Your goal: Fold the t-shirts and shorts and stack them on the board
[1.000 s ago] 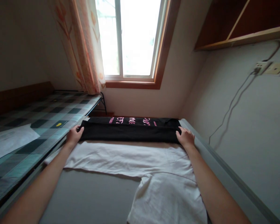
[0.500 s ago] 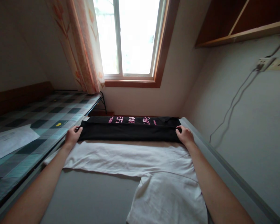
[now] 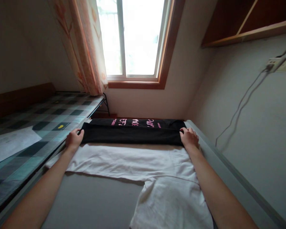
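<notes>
A black T-shirt with pink lettering lies folded in a long strip across the far end of a grey surface. My left hand pinches its left end, and my right hand grips the right end; the fingertips of both are partly hidden. Just nearer to me, a white T-shirt is spread out, partly folded, with a sleeve toward me at the right. My forearms pass over its two sides.
To the left stands a bed with a checked mattress and a sheet of paper on it. A raised grey edge runs along the right wall. Beyond are a window and a curtain; a wooden shelf and a cable are at right.
Both hands keep their hold on the black T-shirt's ends, almost unmoved. The right hand's fingers have shifted slightly, and the camera view has moved a little.
</notes>
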`<state>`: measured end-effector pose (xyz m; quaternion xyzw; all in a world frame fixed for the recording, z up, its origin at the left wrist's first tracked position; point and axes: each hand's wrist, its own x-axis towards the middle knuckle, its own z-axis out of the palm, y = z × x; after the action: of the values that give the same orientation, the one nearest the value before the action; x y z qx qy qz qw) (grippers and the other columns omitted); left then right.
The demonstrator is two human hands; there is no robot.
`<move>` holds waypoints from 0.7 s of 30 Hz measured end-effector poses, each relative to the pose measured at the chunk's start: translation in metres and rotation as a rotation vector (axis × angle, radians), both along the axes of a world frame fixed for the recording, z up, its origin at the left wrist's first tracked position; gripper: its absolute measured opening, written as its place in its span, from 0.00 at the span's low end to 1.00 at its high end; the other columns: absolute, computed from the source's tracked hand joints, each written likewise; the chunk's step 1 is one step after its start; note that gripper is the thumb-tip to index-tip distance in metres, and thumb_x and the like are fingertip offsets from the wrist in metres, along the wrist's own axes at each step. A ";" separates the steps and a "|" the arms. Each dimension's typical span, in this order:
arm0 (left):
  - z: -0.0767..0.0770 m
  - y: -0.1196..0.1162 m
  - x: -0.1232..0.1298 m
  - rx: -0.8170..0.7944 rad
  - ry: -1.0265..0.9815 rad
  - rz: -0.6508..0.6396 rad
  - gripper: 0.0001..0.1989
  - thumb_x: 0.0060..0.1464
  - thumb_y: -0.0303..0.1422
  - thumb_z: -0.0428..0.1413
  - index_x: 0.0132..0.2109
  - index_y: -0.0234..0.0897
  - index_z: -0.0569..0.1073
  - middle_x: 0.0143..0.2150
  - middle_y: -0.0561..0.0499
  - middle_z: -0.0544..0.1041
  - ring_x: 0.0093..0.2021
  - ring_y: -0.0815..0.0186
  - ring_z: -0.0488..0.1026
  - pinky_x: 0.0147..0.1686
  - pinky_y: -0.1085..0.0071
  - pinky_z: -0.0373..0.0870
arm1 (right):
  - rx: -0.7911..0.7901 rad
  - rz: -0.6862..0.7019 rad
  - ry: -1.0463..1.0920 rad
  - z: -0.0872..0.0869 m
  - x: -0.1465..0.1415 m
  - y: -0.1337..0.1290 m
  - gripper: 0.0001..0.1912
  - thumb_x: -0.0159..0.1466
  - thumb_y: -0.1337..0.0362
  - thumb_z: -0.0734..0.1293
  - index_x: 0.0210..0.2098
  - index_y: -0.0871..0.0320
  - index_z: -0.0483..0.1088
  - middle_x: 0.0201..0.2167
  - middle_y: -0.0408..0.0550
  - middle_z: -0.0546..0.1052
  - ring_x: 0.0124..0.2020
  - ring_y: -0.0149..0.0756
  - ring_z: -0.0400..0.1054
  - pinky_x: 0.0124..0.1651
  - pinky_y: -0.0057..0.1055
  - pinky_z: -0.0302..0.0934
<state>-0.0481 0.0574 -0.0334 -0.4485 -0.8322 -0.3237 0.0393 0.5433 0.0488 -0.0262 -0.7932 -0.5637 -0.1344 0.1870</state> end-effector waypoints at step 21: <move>-0.004 -0.003 -0.004 0.228 -0.065 -0.070 0.15 0.50 0.37 0.52 0.41 0.37 0.77 0.35 0.43 0.80 0.39 0.54 0.77 0.39 0.63 0.72 | 0.084 0.040 0.250 -0.016 0.028 0.015 0.17 0.62 0.57 0.62 0.43 0.58 0.77 0.45 0.59 0.75 0.46 0.50 0.68 0.46 0.43 0.62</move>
<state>-0.0517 0.0548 -0.0370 -0.4593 -0.7745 -0.4320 0.0517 0.5714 0.0641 -0.0419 -0.7839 -0.5456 -0.0542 0.2915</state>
